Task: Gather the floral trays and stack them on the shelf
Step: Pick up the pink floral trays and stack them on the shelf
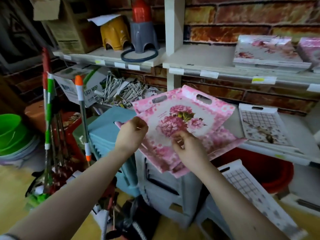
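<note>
— Where are the trays?
— The top pink tray (183,118) lies tilted on a pile of pink trays (223,137); the pile's far end rests on the lower shelf (285,155); its near end overhangs the shelf front.
— And the hands?
— The left hand (133,134) is curled round the top tray's left rim; the right hand (188,148) has bent fingers on the printed face near the front edge; whether it pinches the rim or merely presses, the blur will not let me say.
— How will they handle?
— Thin moulded plastic, I'd judge; light, and stiff enough to lift flat; but glossy, so one tray may slide off another if the pile tips.
— Best hold?
— The hand slots (204,98) at the far rim, or opposite rims with the pile kept level; more floral trays (270,52) lie on the upper shelf, a likely home for these.
</note>
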A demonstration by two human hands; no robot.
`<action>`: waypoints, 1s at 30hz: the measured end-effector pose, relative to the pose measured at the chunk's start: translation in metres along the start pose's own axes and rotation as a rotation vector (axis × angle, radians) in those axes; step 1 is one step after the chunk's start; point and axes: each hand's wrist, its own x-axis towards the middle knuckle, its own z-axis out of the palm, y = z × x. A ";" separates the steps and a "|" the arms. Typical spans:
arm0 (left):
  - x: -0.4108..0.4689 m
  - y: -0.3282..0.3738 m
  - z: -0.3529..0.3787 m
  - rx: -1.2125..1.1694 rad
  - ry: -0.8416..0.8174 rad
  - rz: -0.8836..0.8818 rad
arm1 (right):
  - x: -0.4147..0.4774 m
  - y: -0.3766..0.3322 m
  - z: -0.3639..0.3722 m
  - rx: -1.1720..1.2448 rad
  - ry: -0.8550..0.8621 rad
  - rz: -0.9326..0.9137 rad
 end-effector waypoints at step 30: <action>0.021 -0.055 -0.004 0.612 -0.615 0.816 | -0.025 -0.044 0.021 -0.235 -0.199 0.005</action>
